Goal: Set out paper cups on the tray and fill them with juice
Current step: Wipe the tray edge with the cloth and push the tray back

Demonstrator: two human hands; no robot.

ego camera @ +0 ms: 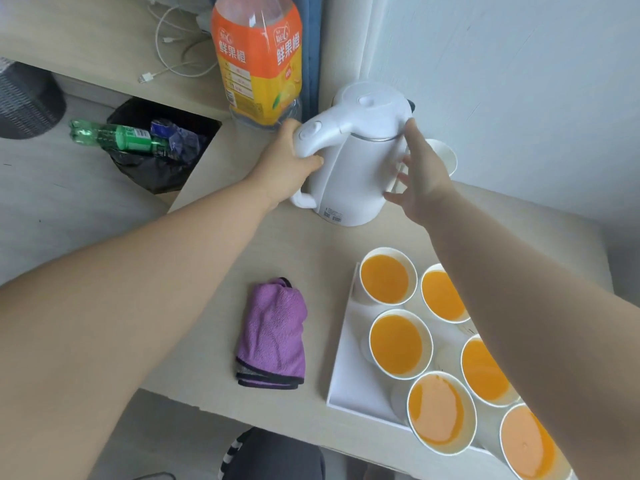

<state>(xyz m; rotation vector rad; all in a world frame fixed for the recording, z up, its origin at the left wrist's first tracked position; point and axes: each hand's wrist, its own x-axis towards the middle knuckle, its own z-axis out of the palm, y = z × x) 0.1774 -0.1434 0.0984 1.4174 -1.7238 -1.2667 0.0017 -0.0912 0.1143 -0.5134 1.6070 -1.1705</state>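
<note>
Nearest, on the right, a flat white rectangular tray sits at the near edge of the pale wood-grain table. Six round white paper cups stand on it in two rough rows, each one full of smooth, opaque orange juice. The right forearm crosses over the right-hand row and hides part of those cups.

Just left of the tray lies one folded towel, purple and fluffy, with dark trim along its edges.

Further back, both arms reach in to a single white plastic kettle, smooth and rounded, with a thin metal band under its lid. The left hand has its fingers curled tight round the handle near the top. The right hand is at the kettle's right side with fingers spread and mostly straight, gripping nothing. Whether the palm touches the kettle cannot be told.

Behind that right hand one more white cup peeks out, mostly hidden.

Far behind the kettle stands one large clear plastic bottle, wrapped in an orange and yellow label. To the left, on the floor, is a bin lined with a black bag, and a crumpled green bottle rests across its rim. Beyond it a thin white cable loops over a pale surface, and at the far left edge sits a dark woven basket.
</note>
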